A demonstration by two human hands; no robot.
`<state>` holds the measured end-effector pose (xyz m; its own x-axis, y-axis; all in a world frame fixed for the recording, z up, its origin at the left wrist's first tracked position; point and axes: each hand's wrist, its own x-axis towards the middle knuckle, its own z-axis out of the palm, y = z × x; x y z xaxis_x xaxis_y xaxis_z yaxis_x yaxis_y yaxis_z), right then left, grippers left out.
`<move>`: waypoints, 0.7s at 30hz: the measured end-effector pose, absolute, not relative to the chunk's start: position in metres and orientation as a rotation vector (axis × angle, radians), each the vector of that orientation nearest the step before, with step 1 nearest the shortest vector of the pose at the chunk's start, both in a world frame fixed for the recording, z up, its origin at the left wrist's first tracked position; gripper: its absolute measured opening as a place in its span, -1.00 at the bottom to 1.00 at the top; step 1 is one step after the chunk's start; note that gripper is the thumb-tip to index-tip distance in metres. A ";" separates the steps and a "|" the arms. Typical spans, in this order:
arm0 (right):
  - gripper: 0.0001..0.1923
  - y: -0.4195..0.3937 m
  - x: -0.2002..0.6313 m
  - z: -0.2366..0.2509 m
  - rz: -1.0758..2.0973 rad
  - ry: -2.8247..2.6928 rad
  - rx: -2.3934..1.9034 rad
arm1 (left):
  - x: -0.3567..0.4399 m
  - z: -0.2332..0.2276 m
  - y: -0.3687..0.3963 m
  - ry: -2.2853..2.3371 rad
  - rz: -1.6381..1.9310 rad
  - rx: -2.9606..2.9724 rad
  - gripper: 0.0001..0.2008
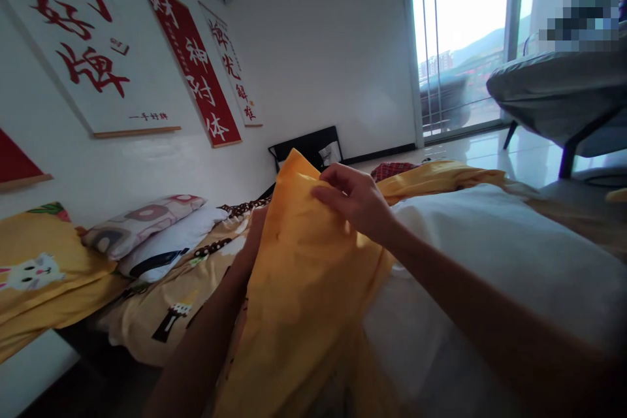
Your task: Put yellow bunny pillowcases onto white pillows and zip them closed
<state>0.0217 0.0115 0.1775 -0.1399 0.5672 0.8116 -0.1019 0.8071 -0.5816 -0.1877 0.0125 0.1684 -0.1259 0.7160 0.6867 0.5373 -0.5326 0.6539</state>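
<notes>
Right hand (355,201): fingers pinching the yellow cloth (304,281). Left hand (257,225): behind the cloth, fingers hidden; I cannot tell their grip.

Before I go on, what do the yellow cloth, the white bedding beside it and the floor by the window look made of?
Yellow cloth: thin, matt fabric, perhaps cotton or a blend, given its soft folds.
White bedding: soft, matt fabric, apparently padded, since it bulges; any filling is hidden.
Floor: glossy, probably glazed tile, as it mirrors light; polished stone is possible.
</notes>
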 end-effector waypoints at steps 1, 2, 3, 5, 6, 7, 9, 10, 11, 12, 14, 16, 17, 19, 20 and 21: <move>-0.78 0.014 0.023 0.176 0.558 -1.595 -0.407 | -0.190 0.168 0.010 1.452 1.794 1.975 -0.79; -0.78 0.017 0.024 0.174 0.511 -1.565 -0.435 | -0.193 0.169 0.005 1.475 1.869 1.975 -0.80; -0.78 0.019 0.025 0.173 0.465 -1.532 -0.463 | -0.196 0.170 -0.004 1.492 1.932 1.978 -0.79; -0.79 0.023 0.026 0.173 0.411 -1.471 -0.506 | -0.201 0.172 -0.030 1.532 1.917 2.046 -0.72; -0.80 0.023 0.026 0.173 0.403 -1.447 -0.514 | -0.202 0.172 -0.045 1.569 1.800 2.124 -0.69; -0.80 0.023 0.025 0.174 0.400 -1.429 -0.513 | -0.200 0.171 -0.059 1.630 1.618 2.215 -0.66; -0.80 0.022 0.023 0.177 0.385 -1.405 -0.494 | -0.193 0.167 -0.081 1.853 1.232 2.359 -0.59; -0.80 0.020 0.021 0.178 0.372 -1.399 -0.480 | -0.189 0.163 -0.086 1.991 1.078 2.390 -0.54; -0.80 0.018 0.019 0.180 0.355 -1.398 -0.467 | -0.186 0.160 -0.088 2.109 0.955 2.398 -0.52; -0.80 0.016 0.017 0.181 0.336 -1.402 -0.455 | -0.184 0.155 -0.087 2.189 0.866 2.389 -0.52; -0.80 0.012 0.010 0.182 0.308 -1.423 -0.427 | -0.184 0.147 -0.079 2.216 0.771 2.360 -0.53; -0.81 0.009 0.003 0.183 0.295 -1.452 -0.401 | -0.187 0.139 -0.070 2.143 0.739 2.327 -0.58; -0.82 0.009 -0.001 0.183 0.286 -1.466 -0.397 | -0.189 0.136 -0.067 2.103 0.758 2.317 -0.60; -0.84 0.011 -0.006 0.184 0.251 -1.478 -0.404 | -0.192 0.132 -0.065 2.019 0.901 2.323 -0.66; -0.85 0.013 -0.008 0.185 0.225 -1.475 -0.417 | -0.193 0.131 -0.066 1.976 1.022 2.332 -0.68; -0.85 0.015 -0.008 0.185 0.200 -1.468 -0.438 | -0.193 0.130 -0.068 1.944 1.169 2.339 -0.70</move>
